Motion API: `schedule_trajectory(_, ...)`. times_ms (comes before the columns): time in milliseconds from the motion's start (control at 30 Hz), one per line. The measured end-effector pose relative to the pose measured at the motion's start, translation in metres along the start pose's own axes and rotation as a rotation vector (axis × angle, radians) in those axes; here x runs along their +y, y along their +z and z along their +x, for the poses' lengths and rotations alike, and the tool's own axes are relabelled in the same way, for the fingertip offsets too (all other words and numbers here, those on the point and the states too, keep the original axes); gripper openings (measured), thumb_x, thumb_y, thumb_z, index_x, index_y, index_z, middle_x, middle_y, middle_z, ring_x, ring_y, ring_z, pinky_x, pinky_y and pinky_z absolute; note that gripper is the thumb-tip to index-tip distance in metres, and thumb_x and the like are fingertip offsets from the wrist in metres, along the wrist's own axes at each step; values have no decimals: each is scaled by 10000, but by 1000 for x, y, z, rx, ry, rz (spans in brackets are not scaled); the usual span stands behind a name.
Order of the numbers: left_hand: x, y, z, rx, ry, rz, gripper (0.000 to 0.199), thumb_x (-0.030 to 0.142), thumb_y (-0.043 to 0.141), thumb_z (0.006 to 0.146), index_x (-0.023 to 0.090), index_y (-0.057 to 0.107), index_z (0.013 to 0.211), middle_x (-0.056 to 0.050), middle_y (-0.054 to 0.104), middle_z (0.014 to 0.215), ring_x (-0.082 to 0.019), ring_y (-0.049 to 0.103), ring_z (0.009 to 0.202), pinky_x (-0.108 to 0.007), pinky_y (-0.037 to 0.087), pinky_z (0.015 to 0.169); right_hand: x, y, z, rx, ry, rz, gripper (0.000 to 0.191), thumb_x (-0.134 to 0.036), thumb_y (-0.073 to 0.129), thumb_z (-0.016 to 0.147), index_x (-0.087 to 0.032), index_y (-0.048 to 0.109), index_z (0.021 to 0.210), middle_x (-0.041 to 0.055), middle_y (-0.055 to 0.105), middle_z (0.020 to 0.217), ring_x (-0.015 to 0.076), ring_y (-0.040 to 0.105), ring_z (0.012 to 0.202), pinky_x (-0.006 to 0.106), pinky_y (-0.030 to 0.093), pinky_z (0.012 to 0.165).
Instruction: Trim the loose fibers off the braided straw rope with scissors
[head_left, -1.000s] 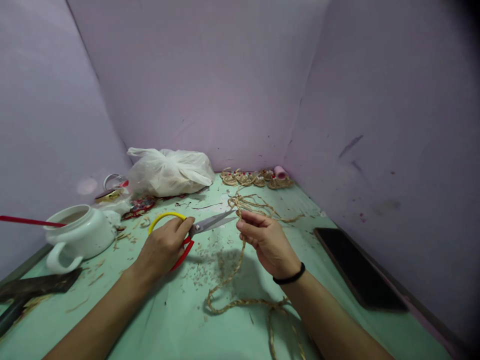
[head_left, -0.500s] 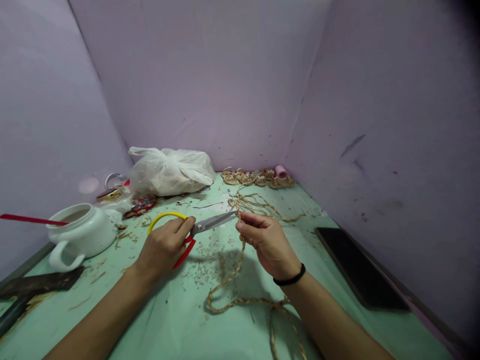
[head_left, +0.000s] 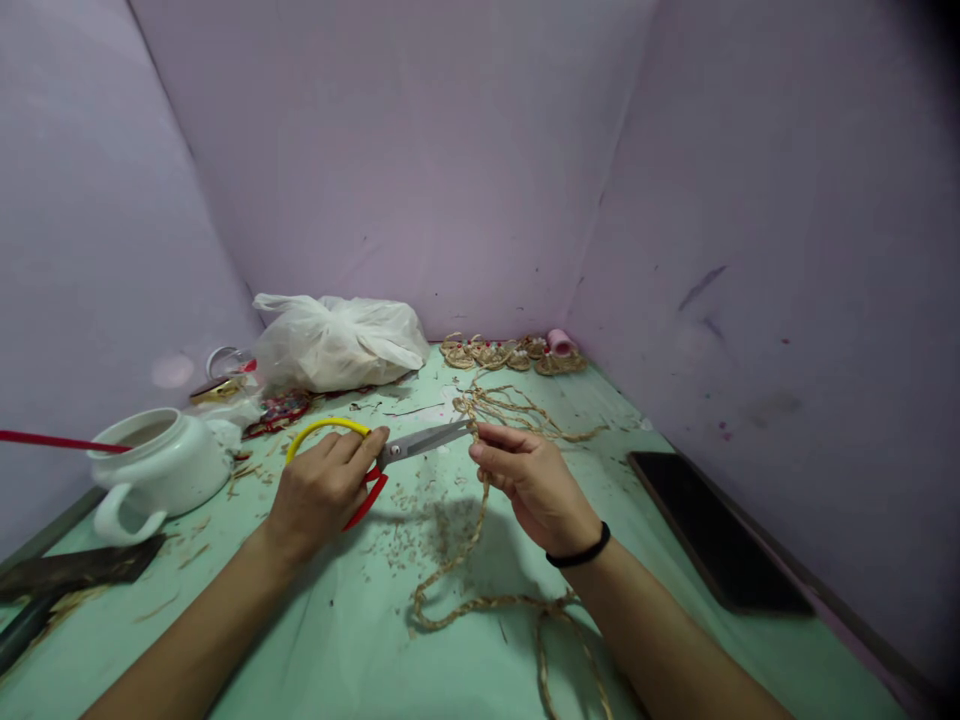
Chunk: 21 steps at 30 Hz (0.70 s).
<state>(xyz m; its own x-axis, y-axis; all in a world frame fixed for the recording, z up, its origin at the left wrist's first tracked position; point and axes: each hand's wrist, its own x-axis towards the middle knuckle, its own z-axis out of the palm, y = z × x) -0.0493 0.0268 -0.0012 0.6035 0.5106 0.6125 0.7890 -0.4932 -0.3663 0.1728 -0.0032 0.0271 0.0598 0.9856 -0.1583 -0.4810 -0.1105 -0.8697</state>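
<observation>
My left hand [head_left: 322, 487] is closed around a pair of scissors [head_left: 420, 444] with one yellow and one red handle. The blades point right, and their tips touch or nearly touch the braided straw cord at my right fingertips. My right hand [head_left: 532, 480], with a black band on its wrist, pinches that braided cord [head_left: 480, 604] between thumb and fingers. From the pinch the cord hangs to the green tabletop and loops toward the near edge. More of the straw cord [head_left: 517, 405] lies in loose strands beyond my right hand. Whether the blades are fully closed is hard to see.
A white pot [head_left: 166, 470] with a red stick in it stands at left, above a dark blade-like tool [head_left: 82, 570]. A tied white plastic bag [head_left: 341, 345] sits at the back, beside woven straw pieces [head_left: 487, 353] and a pink spool [head_left: 559, 343]. A black phone [head_left: 716, 530] lies right.
Both hands stay almost in place. The yellow scissor handle has swung slightly outward to the left. The whole view has shifted a little.
</observation>
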Motion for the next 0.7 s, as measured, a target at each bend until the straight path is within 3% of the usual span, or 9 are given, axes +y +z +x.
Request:
schedule_trajectory(467,1,1,0,30,32,-52,312,118,453,767,159,523,1068,-57,636,798,-180,580,699,-264,402,575,1,-1,2,12,-23,-9,284,-158,766,425,-157,687,698,-30,590,575,79,497,514,254,421,531)
schedule_trajectory(700,3,2,-2,-36,-10,-113,354,96,449,745,167,516,1085,-43,636,768,-152,583,621,-232,394,511,2,0,1,33,-82,-58,253,-166,754,440,-159,689,684,-33,589,553,82,489,496,262,419,518)
